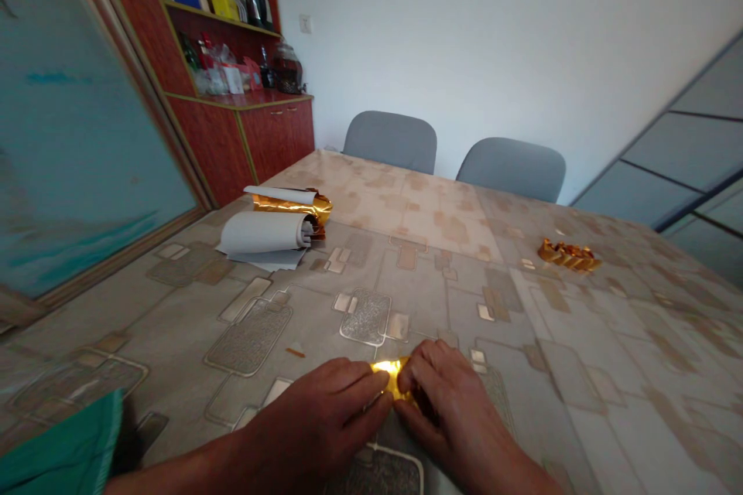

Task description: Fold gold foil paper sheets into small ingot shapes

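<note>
A small piece of shiny gold foil paper (392, 377) lies on the patterned table (406, 278) near its front edge. My left hand (325, 410) and my right hand (446, 402) meet over it, fingers pressed together, pinching the foil from both sides. Most of the piece is hidden under my fingertips.
A roll of grey-backed gold foil sheets (279, 224) lies at the far left of the table. Several folded gold pieces (569, 255) sit at the far right. Two grey chairs (390, 141) stand behind the table, a wooden cabinet (244, 116) at the left. Green cloth (63, 448) shows at bottom left.
</note>
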Tool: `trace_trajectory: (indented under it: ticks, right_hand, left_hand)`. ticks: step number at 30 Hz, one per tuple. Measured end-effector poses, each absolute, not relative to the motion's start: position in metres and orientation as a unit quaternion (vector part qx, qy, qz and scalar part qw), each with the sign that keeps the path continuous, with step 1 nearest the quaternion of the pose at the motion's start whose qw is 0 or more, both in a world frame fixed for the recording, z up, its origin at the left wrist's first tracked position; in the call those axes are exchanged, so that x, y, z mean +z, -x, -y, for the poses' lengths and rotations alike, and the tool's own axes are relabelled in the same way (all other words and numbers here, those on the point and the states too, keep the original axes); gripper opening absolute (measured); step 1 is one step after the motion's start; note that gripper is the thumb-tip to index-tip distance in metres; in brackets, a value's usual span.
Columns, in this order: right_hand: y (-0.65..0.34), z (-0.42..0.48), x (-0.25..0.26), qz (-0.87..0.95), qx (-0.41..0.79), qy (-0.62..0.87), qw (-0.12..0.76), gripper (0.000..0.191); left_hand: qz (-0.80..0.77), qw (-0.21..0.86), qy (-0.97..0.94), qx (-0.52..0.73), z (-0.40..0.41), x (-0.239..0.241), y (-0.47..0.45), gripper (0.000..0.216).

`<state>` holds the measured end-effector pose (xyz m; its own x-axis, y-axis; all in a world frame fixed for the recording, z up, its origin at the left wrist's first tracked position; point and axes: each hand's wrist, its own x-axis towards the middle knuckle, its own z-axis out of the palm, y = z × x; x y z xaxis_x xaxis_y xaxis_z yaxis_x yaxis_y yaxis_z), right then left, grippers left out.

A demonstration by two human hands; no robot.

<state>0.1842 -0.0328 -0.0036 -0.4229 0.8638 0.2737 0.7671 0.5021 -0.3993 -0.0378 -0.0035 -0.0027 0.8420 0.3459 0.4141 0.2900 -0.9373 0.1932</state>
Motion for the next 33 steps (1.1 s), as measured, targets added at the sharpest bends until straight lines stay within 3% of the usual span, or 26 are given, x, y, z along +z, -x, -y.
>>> trace_trajectory:
  ticks: [10,15,16,22,27,33]
  right_hand:
    - [-0.185,0.033,0.005,0.826,0.169,0.493,0.215,0.013]
    - [-0.193,0.026,0.004,0.799,0.239,0.479,0.274,0.021]
    - [-0.195,0.024,0.003,0.792,0.247,0.481,0.282,0.022]
    - [-0.204,0.024,0.0,0.751,0.228,0.556,0.274,0.022]
    - [-0.206,0.027,-0.003,0.729,0.197,0.614,0.232,0.025]
    - [-0.205,0.023,0.0,0.726,0.244,0.579,0.28,0.027]
  left_hand:
    - [-0.198,0.056,-0.954,0.216,0.009,-0.007,0.042,0.03]
    - [-0.264,0.051,-0.955,0.125,-0.006,-0.003,0.022,0.004]
    - [-0.276,0.045,-0.954,0.106,-0.011,-0.001,0.018,0.007]
    - [-0.338,0.149,-0.92,0.129,-0.025,0.009,0.011,0.004]
    - [-0.346,0.18,-0.907,0.157,-0.022,0.004,0.015,0.031]
    - [-0.33,0.228,-0.899,0.173,-0.022,0.002,0.017,0.027]
